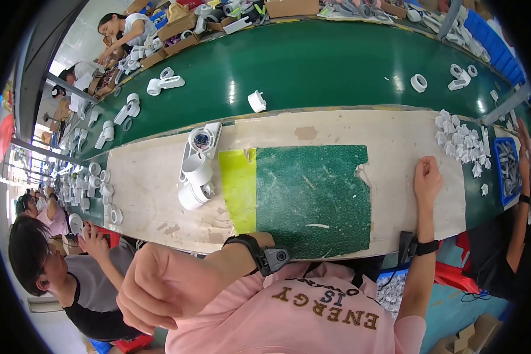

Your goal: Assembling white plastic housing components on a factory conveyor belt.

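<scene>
My left hand point(165, 284) is raised close to the camera at the lower left, its fingers curled; the palm side is hidden. My right hand point(428, 180) rests closed on the paper-covered bench, left of a pile of small white plastic pieces point(457, 138). Whatever either hand may hold does not show. Ahead of my left hand stand a white housing with a round circuit board inside point(202, 140), a white plastic cup point(197, 169) and another white cylinder point(192, 196). Between my hands lies a worn green mat point(312, 197) with a yellow-green strip point(237, 189).
A green conveyor belt point(336, 65) runs behind the bench, carrying a white ring part point(419, 82) and a white cylinder point(256, 101). A blue tray of grey parts point(507, 168) stands at right. A person point(71, 277) sits at left; another person's arm point(520, 200) reaches in at right.
</scene>
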